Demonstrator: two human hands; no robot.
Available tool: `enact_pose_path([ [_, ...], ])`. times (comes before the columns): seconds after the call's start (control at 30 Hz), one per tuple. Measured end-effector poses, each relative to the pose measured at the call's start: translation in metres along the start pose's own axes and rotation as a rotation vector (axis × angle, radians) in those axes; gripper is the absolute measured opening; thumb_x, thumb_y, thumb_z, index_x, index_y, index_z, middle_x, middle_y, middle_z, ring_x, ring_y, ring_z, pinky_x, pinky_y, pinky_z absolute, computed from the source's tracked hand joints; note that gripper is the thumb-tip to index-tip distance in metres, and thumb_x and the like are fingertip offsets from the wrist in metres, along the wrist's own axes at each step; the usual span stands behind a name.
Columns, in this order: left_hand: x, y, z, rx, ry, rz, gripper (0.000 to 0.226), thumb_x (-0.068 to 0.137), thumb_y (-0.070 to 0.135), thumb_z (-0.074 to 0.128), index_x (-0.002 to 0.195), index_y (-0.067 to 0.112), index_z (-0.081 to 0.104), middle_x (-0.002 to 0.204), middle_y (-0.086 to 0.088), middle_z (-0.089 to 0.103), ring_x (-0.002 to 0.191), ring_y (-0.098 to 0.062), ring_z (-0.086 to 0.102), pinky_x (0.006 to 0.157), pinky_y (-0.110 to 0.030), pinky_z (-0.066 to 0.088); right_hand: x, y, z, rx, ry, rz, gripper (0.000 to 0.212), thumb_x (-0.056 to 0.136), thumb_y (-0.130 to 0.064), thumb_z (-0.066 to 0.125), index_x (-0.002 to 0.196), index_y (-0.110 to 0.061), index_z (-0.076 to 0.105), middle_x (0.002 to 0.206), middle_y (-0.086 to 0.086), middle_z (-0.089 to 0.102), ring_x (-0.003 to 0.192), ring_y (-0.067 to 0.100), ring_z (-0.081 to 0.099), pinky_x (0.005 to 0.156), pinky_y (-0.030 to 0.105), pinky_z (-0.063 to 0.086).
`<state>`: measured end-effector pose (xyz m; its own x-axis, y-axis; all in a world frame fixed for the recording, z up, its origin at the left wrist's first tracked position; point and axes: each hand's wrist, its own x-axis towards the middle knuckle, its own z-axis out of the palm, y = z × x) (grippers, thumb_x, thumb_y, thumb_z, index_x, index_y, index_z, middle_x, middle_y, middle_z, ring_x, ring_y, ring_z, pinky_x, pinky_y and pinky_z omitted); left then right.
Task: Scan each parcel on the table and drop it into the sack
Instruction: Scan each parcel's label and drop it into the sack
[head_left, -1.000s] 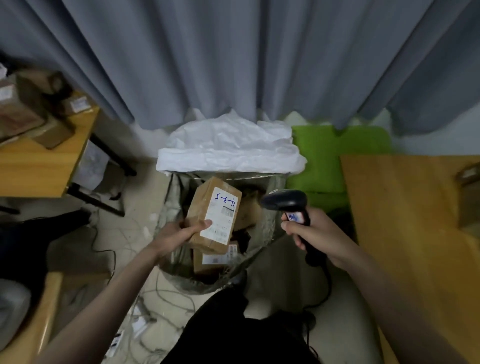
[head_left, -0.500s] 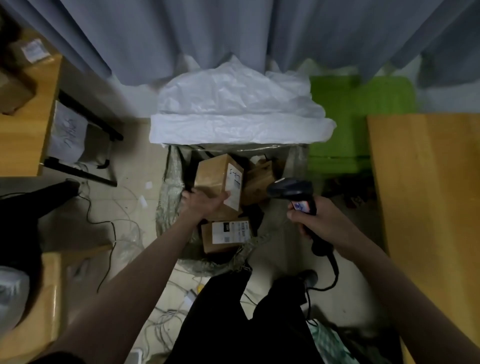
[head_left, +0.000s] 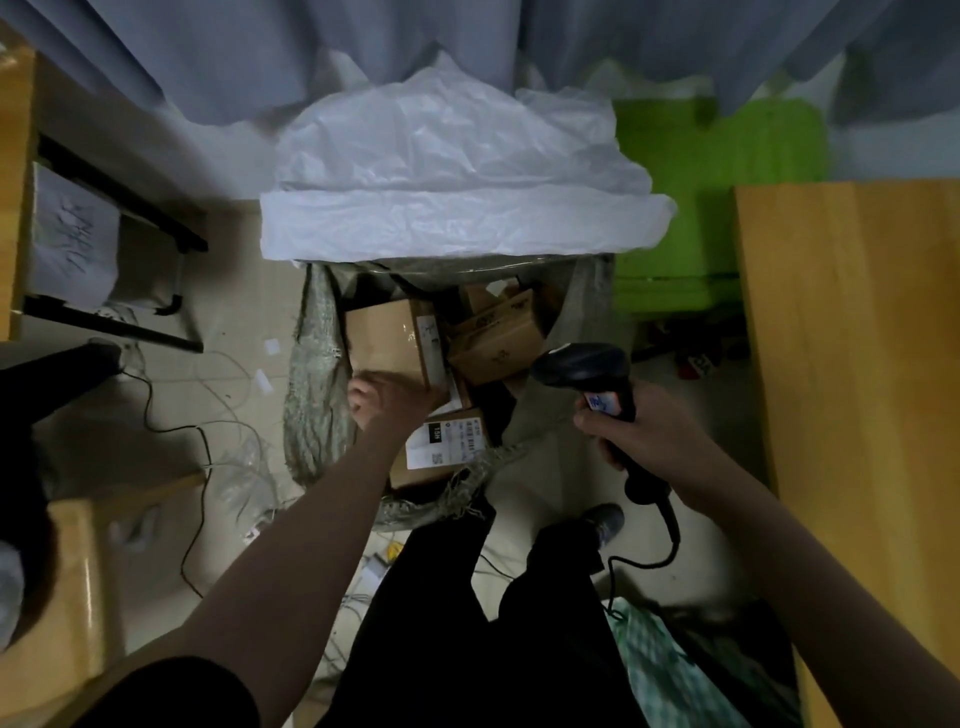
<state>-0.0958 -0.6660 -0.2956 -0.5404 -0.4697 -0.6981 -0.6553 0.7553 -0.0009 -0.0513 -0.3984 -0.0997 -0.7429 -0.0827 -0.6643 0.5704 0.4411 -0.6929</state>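
Note:
A grey woven sack (head_left: 310, 374) stands open on the floor in front of me. My left hand (head_left: 390, 406) reaches down into it and holds the near edge of a brown cardboard parcel (head_left: 385, 340), which lies low inside against the sack's left wall. Other parcels lie beside it: a brown box (head_left: 497, 335) to the right and a labelled box (head_left: 448, 446) nearer to me. My right hand (head_left: 644, 434) grips a black barcode scanner (head_left: 582, 362) by its handle, just right of the sack's mouth, with its head pointing left.
A crumpled white plastic bag (head_left: 457, 171) lies over the sack's far rim. A wooden table (head_left: 857, 364) stands at the right, a green crate (head_left: 711, 208) behind it. Another table (head_left: 11, 182) is at the left. Loose cables (head_left: 208, 447) cross the floor.
My left hand has lowered the cardboard parcel from above the sack's mouth down into the sack. The scanner hand has stayed at the right of the sack.

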Motion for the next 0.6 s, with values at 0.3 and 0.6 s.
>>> enact_pose_path([
  [0.3, -0.037, -0.027, -0.032, 0.222, -0.097, 0.39, 0.105, 0.079, 0.072, 0.054, 0.157, 0.011, 0.017, 0.157, -0.013, 0.021, 0.143, -0.035, 0.027, 0.11, -0.048, 0.038, -0.006, -0.002, -0.024, -0.022, 0.028, -0.08, 0.012, 0.093, -0.013, 0.065, 0.092, -0.002, 0.061, 0.065, 0.007, 0.055, 0.053, 0.012, 0.055, 0.055, 0.03, 0.044],
  [0.6, -0.149, 0.069, -0.136, 0.427, 0.288, 0.931, 0.063, 0.097, 0.057, 0.046, 0.144, 0.017, 0.04, 0.139, -0.006, 0.044, 0.129, -0.028, 0.048, 0.104, -0.042, 0.046, -0.053, -0.017, -0.101, -0.062, 0.219, -0.159, 0.005, 0.088, -0.01, 0.066, 0.088, -0.007, 0.062, 0.057, 0.003, 0.06, 0.046, 0.01, 0.055, 0.052, 0.028, 0.044],
])
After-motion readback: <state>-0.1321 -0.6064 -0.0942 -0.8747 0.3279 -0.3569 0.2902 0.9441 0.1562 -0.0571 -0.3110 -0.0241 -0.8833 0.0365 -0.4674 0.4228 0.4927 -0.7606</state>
